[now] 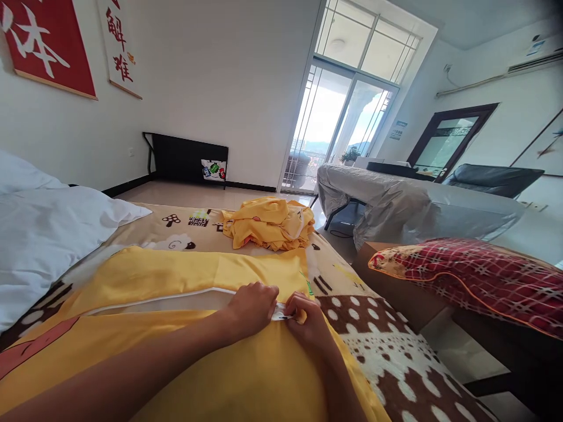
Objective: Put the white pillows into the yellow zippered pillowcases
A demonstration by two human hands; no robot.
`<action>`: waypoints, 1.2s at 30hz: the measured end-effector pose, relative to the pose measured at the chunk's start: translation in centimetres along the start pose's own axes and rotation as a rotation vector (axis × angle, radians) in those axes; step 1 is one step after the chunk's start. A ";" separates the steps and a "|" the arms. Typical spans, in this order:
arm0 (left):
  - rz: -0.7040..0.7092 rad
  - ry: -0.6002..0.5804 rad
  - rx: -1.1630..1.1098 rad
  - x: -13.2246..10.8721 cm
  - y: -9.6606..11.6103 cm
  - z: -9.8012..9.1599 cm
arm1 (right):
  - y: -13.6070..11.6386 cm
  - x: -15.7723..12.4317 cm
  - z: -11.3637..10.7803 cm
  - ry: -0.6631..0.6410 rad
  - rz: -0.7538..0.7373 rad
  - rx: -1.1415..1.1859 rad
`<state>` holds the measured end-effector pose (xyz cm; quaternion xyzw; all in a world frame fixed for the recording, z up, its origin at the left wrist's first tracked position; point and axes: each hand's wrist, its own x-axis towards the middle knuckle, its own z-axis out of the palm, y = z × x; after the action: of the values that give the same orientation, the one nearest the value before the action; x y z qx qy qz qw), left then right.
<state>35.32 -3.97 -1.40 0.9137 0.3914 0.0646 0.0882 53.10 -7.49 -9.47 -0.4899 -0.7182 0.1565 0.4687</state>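
Observation:
A yellow pillowcase [176, 272] with a long white-edged zipper opening [185, 300] lies across the bed in front of me. White material shows inside the opening. My left hand [253, 305] is closed on the zipper edge near its right end. Just beside it, my right hand [303, 313] pinches the end of the opening, thumb and fingers bent together. A small bit of white fabric [281, 312] with dark marks shows between the hands. The zipper pull cannot be made out. Beyond the hands lies a crumpled yellow cloth bundle [268, 223].
The bed has a beige and brown patterned blanket [373, 334]. White bedding [57, 228] is heaped at left. At right, a red plaid cushion [475, 281] rests on a brown box [396, 287]. Farther back stand a plastic-covered table [396, 199] and a black folded frame [185, 158] against the wall.

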 end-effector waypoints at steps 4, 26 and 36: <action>-0.021 -0.014 0.020 -0.1 -0.1 0.0 | 0.3 0.1 -0.1 -0.007 -0.009 0.010; -0.131 -0.022 0.125 -5.1 -3.3 -1.7 | 0.1 0.0 0.2 -0.038 0.015 0.047; -0.176 -0.006 0.163 -6.8 -4.4 -2.9 | 0.0 0.1 0.1 -0.056 0.021 0.035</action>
<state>27.04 -5.60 0.11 0.8802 0.4736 0.0220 0.0203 52.99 -7.39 -9.52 -0.4847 -0.7230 0.1878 0.4551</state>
